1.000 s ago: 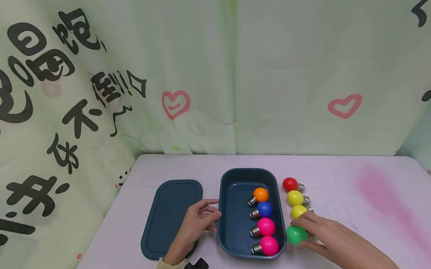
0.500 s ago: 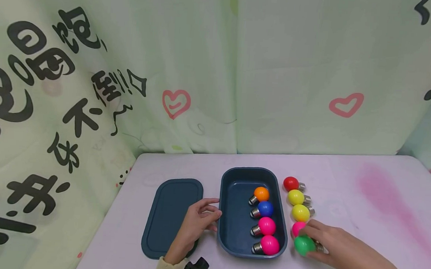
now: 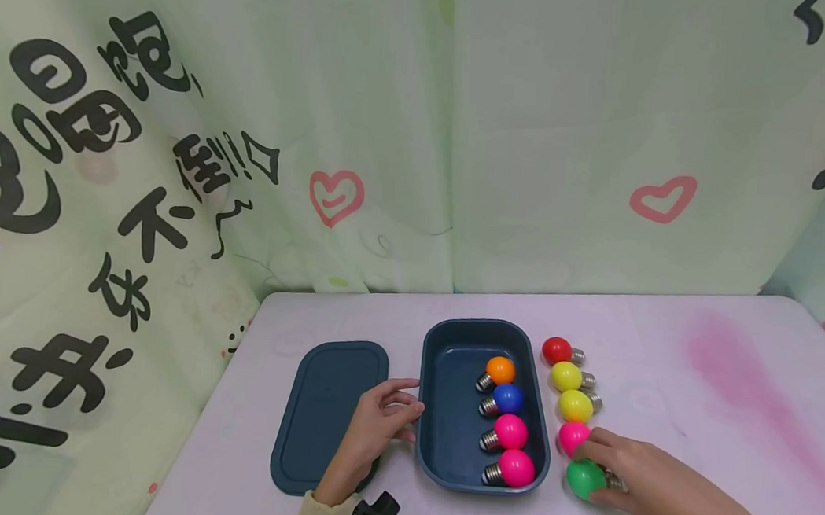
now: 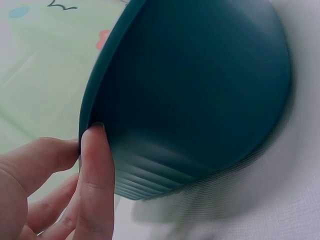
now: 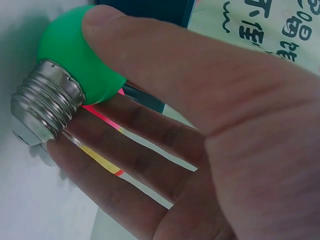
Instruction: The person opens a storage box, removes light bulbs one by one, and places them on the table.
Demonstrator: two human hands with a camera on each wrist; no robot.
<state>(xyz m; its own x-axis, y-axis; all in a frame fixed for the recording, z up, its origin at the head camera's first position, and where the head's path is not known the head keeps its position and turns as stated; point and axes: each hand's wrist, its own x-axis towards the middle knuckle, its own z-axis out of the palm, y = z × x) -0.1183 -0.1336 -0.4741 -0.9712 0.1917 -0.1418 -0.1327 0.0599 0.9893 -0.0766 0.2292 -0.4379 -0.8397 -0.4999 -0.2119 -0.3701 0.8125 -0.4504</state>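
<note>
My right hand (image 3: 643,476) holds a green light bulb (image 3: 585,479) low over the table, right of the dark blue box (image 3: 424,447). In the right wrist view the thumb lies across the green globe, with the fingers behind it and the metal screw base (image 5: 47,102) showing. A pink bulb (image 3: 573,437) is just beyond these fingers, its base hidden by them. At the box's left side, my left hand (image 3: 377,429) pinches the rim between thumb and fingers. Inside the box lie an orange bulb (image 3: 501,371), a blue bulb (image 3: 508,399) and two pink bulbs (image 3: 511,432).
Left of the box a matching flat lid (image 3: 325,410) lies on the table (image 3: 702,385), partly behind my left hand. A red bulb (image 3: 556,351) and two yellow bulbs (image 3: 577,406) form a column beyond the pink one. A printed curtain (image 3: 533,139) hangs behind.
My right hand has shifted right and nearer with the green bulb, away from the box, uncovering the pink bulb and the nearer yellow one. My left hand stays put.
</note>
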